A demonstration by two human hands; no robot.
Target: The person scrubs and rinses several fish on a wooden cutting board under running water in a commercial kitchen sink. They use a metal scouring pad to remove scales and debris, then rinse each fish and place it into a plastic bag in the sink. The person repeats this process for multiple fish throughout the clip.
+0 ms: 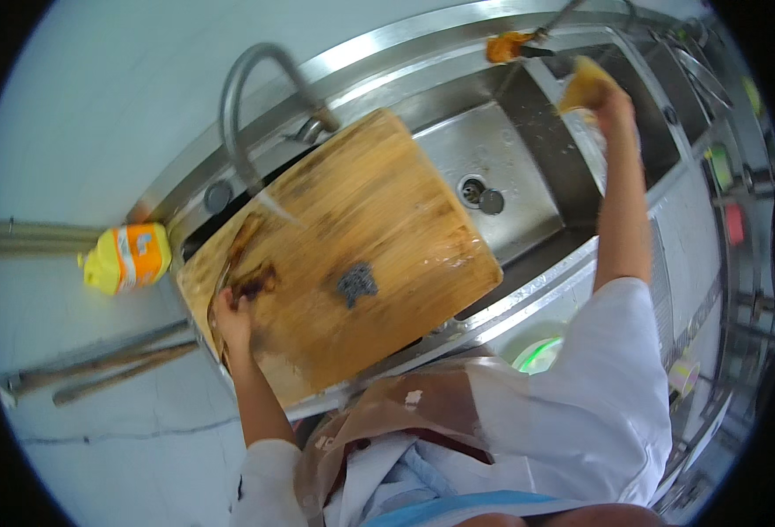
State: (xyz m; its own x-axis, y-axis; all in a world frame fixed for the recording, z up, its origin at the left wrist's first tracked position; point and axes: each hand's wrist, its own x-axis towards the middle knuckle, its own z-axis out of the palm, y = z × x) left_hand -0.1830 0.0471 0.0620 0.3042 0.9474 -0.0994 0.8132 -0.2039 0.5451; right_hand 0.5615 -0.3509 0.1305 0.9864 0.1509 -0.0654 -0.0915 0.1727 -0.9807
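A large wooden cutting board (387, 217) lies tilted in view across part of the sink counter, with dark stains and scorch-like marks near its left end. My left hand (234, 326) is at that left end, fingers bent against the wood by a dark curved mark. A grey steel-wool scourer (357, 283) rests on the board, apart from both hands. Over the divider between the sink basins, my right hand (612, 109) grips a yellow cloth (586, 85); motion blurs it, and its exact material is unclear.
A curved faucet (229, 112) arches over the board, a pale stream below its mouth. Right of the board is a steel sink basin (492, 155) with a drain (473, 191). A yellow jug (130, 258) and wooden poles (124, 369) are left. An orange cloth (509, 47) sits on the back rim.
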